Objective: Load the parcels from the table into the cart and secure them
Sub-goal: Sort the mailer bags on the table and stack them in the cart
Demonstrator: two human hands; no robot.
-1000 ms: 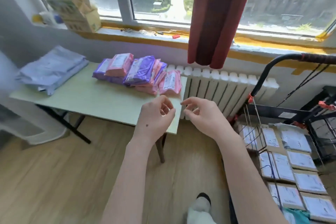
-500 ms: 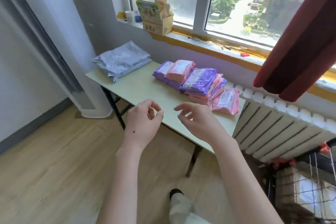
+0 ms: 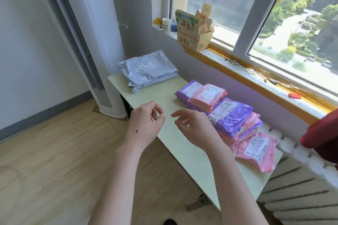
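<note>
— While both hands hang over the table with nothing in them, which step would you say is in hand?

— From the head view, I judge it the reach for the next pickup. The pale green rectangular tabletop [image 3: 164, 98] carries a heap of glossy pink and purple plastic mailer parcels [image 3: 222, 115] along its window side. A lone pink plastic parcel [image 3: 256, 150] lies at the near right end, and a stack of flat grey plastic mailer parcels [image 3: 146, 69] at the far end. None is lifted, so the loading has plenty left.

— And the hands?

— The left hand [image 3: 146, 126] hovers above the table's front edge. Its fingers [image 3: 157, 113] are loosely curled, thumb and forefinger close but pinching nothing. The right hand [image 3: 193, 129] hovers just beside it, fingers [image 3: 178, 114] apart and gently bent, also empty.

— How do the parcels lie relative to them?

— The pink and purple heap is just beyond and to the right of the right hand's fingertips, near but apart. The grey stack lies well apart, ahead of the left hand.

— What does the next move call for?

— Probably closing both hands round a few of the slippery bags, one hand at each side, then turning to the cart, which isn't in view here. Securing can't begin until the table is emptied.
</note>
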